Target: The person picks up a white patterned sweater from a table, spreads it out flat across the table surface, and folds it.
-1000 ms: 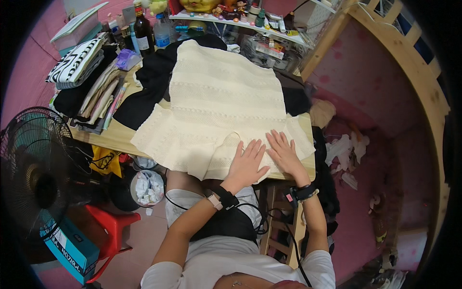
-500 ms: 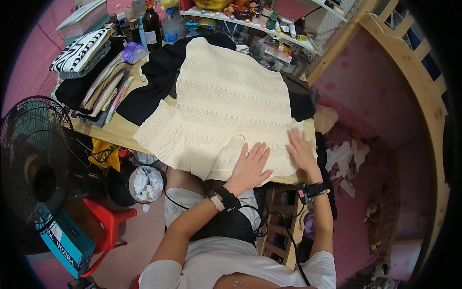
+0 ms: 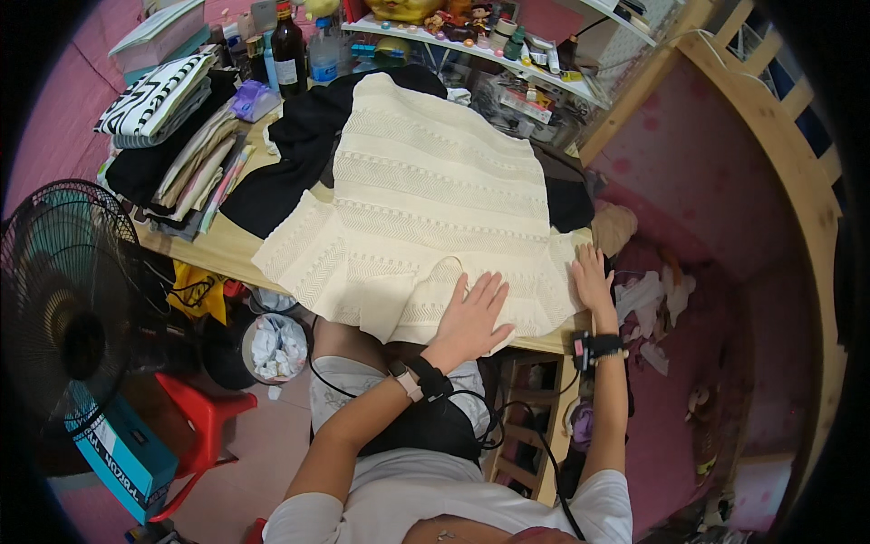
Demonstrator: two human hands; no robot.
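The wooden table (image 3: 213, 247) carries most of what I see, and the cream knitted garment (image 3: 426, 199) lies spread flat across its middle, its hem hanging just over the near edge; a black garment (image 3: 299, 136) lies under it, showing at the upper left and at the right side. My left hand (image 3: 473, 313) rests flat on the hem, fingers spread apart, gripping nothing; my right hand (image 3: 591, 279) lies flat on the right corner of the same hem, fingers together and open — both press on the knit, neither clamped on it.

To the left stands a black floor fan (image 3: 63, 290); a stack of folded clothes (image 3: 177, 154) sits on the table's left end, topped by a black-and-white patterned piece. Below the table a round bin (image 3: 275, 349) holds crumpled white paper; beside it, a red plastic stool (image 3: 199, 422) and a blue box (image 3: 122, 453) stand on the floor. A dark bottle (image 3: 288, 54) stands at the back of the table; a cluttered shelf (image 3: 489, 54) of small items runs behind — a pale wooden frame (image 3: 770, 136) rises at the right, pink wall beyond.
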